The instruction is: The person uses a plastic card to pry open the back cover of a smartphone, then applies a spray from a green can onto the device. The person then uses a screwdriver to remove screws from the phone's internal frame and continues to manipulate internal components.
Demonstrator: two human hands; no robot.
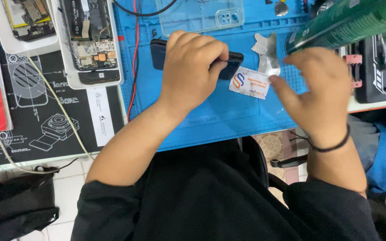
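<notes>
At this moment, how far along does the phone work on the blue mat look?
Done: two opened phones lie with boards exposed on the left, and a clear case sits off at the mat's top edge. In hand: the left hand grips a dark phone on the mat, while the blurred right hand is at a shiny film beside a white card. Left: the dark phone shows no case on it.

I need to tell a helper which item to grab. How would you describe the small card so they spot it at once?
Look at the blue mat. Between the left hand and right hand lies the card, flat by the dark phone. It alone is white with an orange-and-blue logo.
</notes>
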